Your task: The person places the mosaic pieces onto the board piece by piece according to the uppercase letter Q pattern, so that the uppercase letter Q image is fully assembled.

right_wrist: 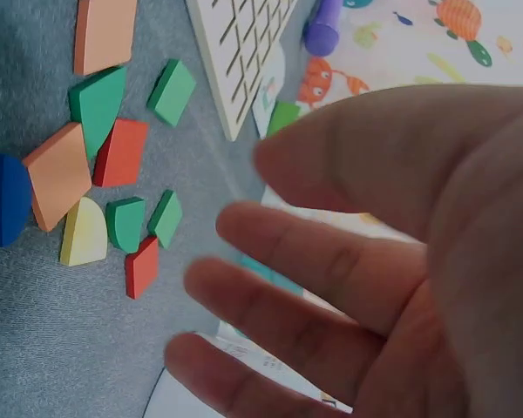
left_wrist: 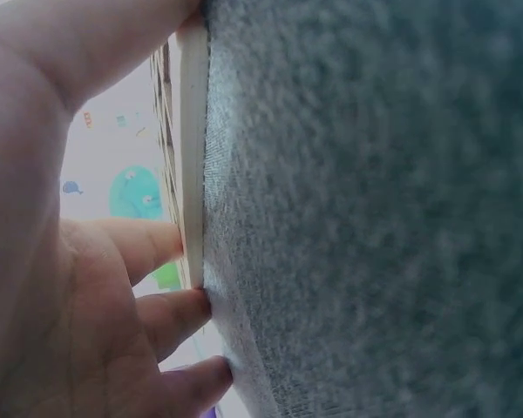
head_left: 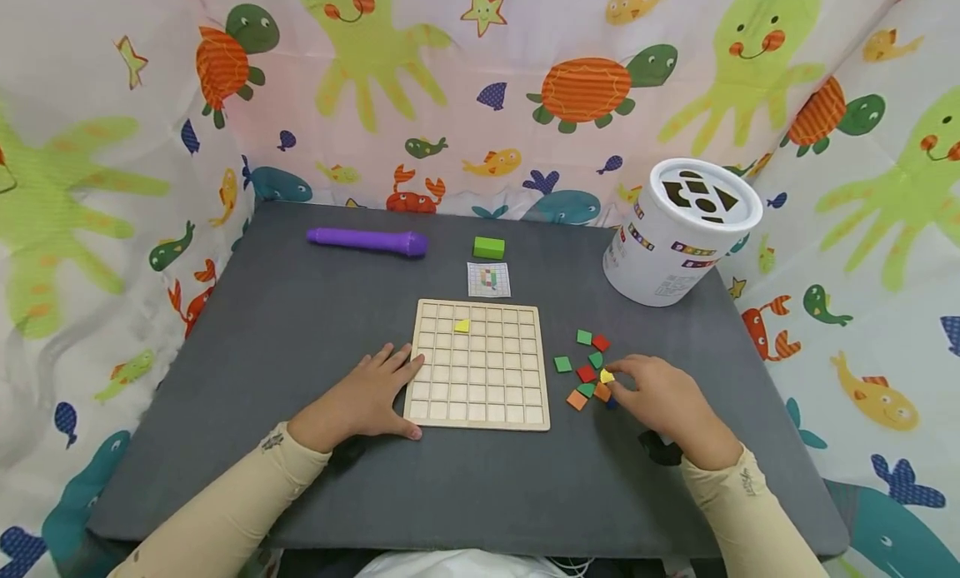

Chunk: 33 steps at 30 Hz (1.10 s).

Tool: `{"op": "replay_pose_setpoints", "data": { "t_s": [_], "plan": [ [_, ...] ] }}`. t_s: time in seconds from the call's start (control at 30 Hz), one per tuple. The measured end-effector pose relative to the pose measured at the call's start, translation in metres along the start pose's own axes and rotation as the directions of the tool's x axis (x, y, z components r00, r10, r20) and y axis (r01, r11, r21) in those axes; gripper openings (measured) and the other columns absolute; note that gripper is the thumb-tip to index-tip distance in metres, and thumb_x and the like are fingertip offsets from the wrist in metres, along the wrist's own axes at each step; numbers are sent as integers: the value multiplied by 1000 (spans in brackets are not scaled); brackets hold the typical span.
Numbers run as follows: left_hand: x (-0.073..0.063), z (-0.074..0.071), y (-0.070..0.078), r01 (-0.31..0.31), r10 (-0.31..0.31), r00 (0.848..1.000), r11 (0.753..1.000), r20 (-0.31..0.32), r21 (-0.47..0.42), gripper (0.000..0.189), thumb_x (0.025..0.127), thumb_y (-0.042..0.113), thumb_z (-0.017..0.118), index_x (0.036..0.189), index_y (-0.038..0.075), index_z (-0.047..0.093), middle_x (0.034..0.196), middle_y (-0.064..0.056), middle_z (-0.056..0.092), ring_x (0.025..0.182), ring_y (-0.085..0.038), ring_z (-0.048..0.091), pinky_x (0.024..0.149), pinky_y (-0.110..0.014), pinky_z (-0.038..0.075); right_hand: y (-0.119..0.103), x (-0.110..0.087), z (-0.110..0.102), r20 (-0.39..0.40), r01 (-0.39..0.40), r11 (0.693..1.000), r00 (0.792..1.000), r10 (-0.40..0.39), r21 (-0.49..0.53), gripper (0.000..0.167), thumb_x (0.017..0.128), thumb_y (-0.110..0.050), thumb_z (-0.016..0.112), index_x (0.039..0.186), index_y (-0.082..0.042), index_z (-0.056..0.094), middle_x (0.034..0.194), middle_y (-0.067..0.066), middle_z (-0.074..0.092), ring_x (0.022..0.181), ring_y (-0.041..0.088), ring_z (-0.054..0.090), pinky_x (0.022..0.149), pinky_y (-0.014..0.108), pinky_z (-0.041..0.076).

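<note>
A wooden grid board [head_left: 480, 366] lies flat on the grey table, with one yellow piece [head_left: 462, 326] in its upper part. Along the board's left edge rests my left hand [head_left: 375, 395], fingers spread and thumb at the near corner. The left wrist view shows those fingertips against the board's side [left_wrist: 192, 157]. My right hand [head_left: 663, 395] is over the loose pieces right of the board, fingers extended with nothing between them. Beneath it lie a yellow quarter-round piece [right_wrist: 84, 233], a blue piece [right_wrist: 10, 200], an orange square [right_wrist: 59, 174], and several green and red pieces.
Beyond the board sit a small pattern card [head_left: 488, 280] and a green block [head_left: 489, 247]. A purple microphone-shaped stick [head_left: 367, 241] lies at the back left. The white bucket [head_left: 660, 253] with shape cutouts in its lid stands back right. A printed curtain [head_left: 465, 70] surrounds the table.
</note>
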State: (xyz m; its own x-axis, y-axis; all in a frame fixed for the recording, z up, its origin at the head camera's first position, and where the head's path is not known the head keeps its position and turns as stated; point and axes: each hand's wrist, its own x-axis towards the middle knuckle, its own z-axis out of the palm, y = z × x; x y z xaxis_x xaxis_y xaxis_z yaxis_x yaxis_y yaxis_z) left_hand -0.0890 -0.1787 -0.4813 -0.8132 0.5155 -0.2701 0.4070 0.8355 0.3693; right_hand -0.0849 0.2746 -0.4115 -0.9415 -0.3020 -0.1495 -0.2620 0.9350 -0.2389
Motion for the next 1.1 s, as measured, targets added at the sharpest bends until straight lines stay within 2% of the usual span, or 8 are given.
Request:
{"op": "replay_pose_setpoints", "data": {
  "t_s": [0.2,0.37,0.53,0.83,0.93,1.1],
  "plan": [
    [-4,-6,-2,22,-22,1000,1000,-1,-1,123,79,70,85,171,10,28,175,-23,17,159,-51,13,121,-73,19,0,22,-1,20,7,1000,1000,-7,-29,46,100,-25,76,141,-5,70,141,18,66,129,43,61,100,65,52],
    [-8,-7,-3,35,-35,999,999,3,14,124,79,70,85,171,10,27,175,-22,16,159,-51,12,120,-73,20,0,33,4,35,-2,1000,999,3,-22,45,101,-23,72,142,-6,70,141,19,65,128,43,62,99,65,52],
    [-10,-7,-3,38,-38,999,999,-5,12,124,78,69,86,171,10,28,175,-22,17,159,-51,13,120,-73,21,1,43,11,46,-2,999,999,4,-39,47,98,-24,75,142,-8,70,140,19,66,125,42,63,96,64,54],
    [-3,-8,-1,27,-27,1000,999,1,31,125,78,69,86,171,10,28,175,-21,17,159,-51,14,120,-72,22,14,66,19,32,-29,993,999,33,-112,50,97,-26,78,142,-5,70,139,22,64,121,45,60,93,64,53],
    [0,-8,0,15,-16,1000,999,5,30,124,78,69,86,170,9,29,175,-22,18,158,-51,15,120,-73,23,19,73,20,2,-43,994,999,43,-102,44,98,-23,77,138,-5,72,135,21,65,117,43,61,88,64,55],
    [7,-4,1,0,-1,999,999,35,32,123,79,70,85,170,9,30,174,-23,19,158,-51,16,119,-73,25,30,84,26,-45,-58,995,997,54,-79,22,97,-12,76,119,-8,80,124,15,72,101,39,63,72,58,55]
  ]
}}
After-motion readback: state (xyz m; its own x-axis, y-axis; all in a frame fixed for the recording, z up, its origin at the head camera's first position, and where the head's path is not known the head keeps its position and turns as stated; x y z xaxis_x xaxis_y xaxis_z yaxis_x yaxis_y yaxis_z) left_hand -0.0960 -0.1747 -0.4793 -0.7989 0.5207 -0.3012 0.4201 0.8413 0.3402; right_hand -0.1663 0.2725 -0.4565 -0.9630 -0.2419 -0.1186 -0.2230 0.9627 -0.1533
